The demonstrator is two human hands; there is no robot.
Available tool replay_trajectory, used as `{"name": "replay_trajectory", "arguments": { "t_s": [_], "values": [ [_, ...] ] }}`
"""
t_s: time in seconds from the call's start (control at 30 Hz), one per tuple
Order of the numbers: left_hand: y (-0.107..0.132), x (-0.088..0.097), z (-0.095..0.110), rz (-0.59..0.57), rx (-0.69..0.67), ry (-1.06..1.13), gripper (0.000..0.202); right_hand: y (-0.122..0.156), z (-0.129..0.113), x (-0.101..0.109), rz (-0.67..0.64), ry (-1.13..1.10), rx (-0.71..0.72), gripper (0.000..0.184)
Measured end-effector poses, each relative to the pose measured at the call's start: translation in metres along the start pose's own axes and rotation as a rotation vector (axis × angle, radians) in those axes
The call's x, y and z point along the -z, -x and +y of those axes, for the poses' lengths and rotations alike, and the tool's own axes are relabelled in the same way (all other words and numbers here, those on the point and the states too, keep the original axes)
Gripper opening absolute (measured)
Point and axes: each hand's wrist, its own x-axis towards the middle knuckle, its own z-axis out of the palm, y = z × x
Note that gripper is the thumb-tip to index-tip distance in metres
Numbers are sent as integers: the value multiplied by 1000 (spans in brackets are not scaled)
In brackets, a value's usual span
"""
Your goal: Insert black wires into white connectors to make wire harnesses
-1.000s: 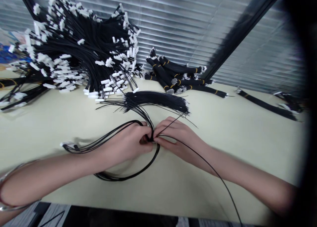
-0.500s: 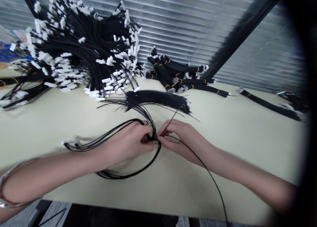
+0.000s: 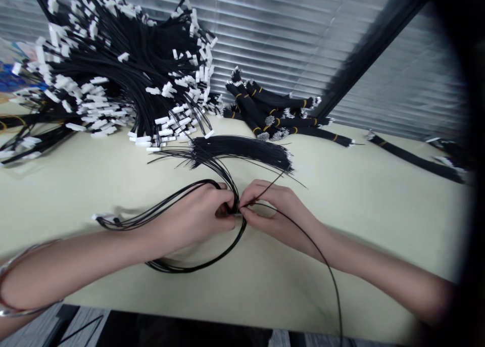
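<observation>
My left hand (image 3: 206,208) is closed around a bunch of thin black wires (image 3: 195,269), which loops below the wrist and fans out above the fingers. White connectors (image 3: 106,217) end part of this bunch, left of the hand. Thumb and fingertips of my right hand (image 3: 261,203) pinch a single black wire (image 3: 322,253) close beside the left fingers. One end of it points up toward the loose wire bundle; the rest curves down past the table's front edge. What lies between the fingertips is too small to make out.
Just beyond my hands lies a loose bundle of black wires (image 3: 242,151). A large heap of black cables with white connectors (image 3: 144,59) stands at the back left. Yellow-banded wire bundles (image 3: 280,109) are piled behind, with another bundle (image 3: 413,157) at right. Window blinds (image 3: 288,44) close off the back.
My right fingertips have shifted very slightly left toward the left hand. The pinched wire's upper end has swung a little right and its hanging part slightly left.
</observation>
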Motion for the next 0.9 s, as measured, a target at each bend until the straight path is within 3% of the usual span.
{"name": "replay_trajectory", "arguments": {
  "t_s": [0.2, 0.4, 0.67, 0.9],
  "values": [
    [-1, 2, 2, 7, -4, 1, 5, 0, 4, -2, 11, 123, 175, 12],
    [-2, 0, 0, 3, 0, 0, 4, -1, 6, 1, -69, 185, 165, 16],
    [0, 3, 4, -17, 8, -4, 3, -4, 8, 8, -111, 15, 27, 10],
    [-1, 1, 2, -13, 4, -11, 4, -2, 8, 17, -75, 102, 141, 11]
  ]
}}
